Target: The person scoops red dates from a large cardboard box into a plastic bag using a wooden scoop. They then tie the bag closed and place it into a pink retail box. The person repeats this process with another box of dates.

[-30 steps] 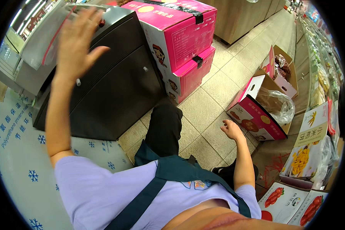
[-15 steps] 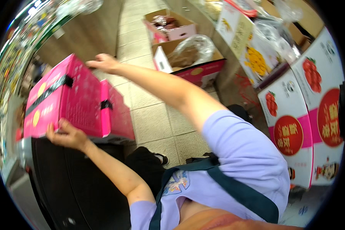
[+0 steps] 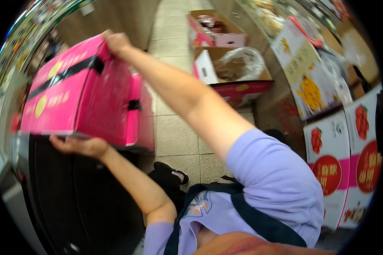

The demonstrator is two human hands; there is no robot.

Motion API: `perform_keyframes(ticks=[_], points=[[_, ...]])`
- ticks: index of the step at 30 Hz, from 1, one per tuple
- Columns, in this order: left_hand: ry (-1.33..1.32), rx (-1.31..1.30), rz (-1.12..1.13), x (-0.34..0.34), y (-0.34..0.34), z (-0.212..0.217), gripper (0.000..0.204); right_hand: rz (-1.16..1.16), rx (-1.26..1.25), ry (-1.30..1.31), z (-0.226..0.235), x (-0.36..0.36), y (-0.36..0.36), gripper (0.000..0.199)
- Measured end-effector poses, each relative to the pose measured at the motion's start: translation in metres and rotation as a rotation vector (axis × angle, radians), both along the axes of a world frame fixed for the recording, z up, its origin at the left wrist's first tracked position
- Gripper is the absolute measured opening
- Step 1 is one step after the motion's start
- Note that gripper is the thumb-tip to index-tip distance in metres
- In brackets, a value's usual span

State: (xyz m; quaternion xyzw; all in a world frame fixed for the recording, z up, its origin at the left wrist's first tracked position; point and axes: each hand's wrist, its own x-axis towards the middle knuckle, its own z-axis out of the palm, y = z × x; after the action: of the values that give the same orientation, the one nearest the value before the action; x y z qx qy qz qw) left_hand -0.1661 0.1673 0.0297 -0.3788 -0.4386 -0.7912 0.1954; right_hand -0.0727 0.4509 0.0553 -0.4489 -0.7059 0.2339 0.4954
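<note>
Since half a second ago the pink carton point(image 3: 83, 95) has tilted a little further and sits larger in view, toward ten o'clock, with both hands keeping roughly the same places on it. A second ago the person's left hand was raised flat against the dark cabinet and the right hung low near the floor.

Now the carton is off the stack, its lower edge over the black cabinet point(image 3: 72, 191), with a second pink box point(image 3: 144, 114) just behind it at nine o'clock. It looks like stiff printed cardboard banded with black straps and a carry handle; judging by the two-handed hold, it has some weight, and its glossy faces could slip. Its bottom edge and far top corner seem the sound places to grip, as the straps may not bear the load alone.

The left hand point(image 3: 78, 146) is cupped palm-up beneath the near bottom edge, fingers curled under and bearing the load, elbow bent low. The right hand point(image 3: 117, 42) reaches across at full stretch, closed over the far top corner at eleven o'clock, arm nearly straight.

Open cartons point(image 3: 225, 63) stand on the tiled floor point(image 3: 174, 136) at one o'clock; white fruit boxes point(image 3: 340, 161) line three o'clock.
</note>
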Motion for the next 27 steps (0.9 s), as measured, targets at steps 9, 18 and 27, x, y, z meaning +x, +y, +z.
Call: perform_keyframes(ticks=[9,18,27], points=[[-0.125,-0.099,-0.328,-0.009,-0.046,0.007,0.060,0.104,-0.339,0.479,0.027,0.045,-0.101,0.053],[-0.172,-0.127,-0.739,-0.002,-0.080,0.011,0.056,0.119,-0.252,0.696,0.024,0.129,-0.216,0.039],[-0.084,-0.190,-0.893,0.033,-0.074,0.012,0.060,0.109,-0.196,0.731,0.021,0.142,-0.172,0.054]])
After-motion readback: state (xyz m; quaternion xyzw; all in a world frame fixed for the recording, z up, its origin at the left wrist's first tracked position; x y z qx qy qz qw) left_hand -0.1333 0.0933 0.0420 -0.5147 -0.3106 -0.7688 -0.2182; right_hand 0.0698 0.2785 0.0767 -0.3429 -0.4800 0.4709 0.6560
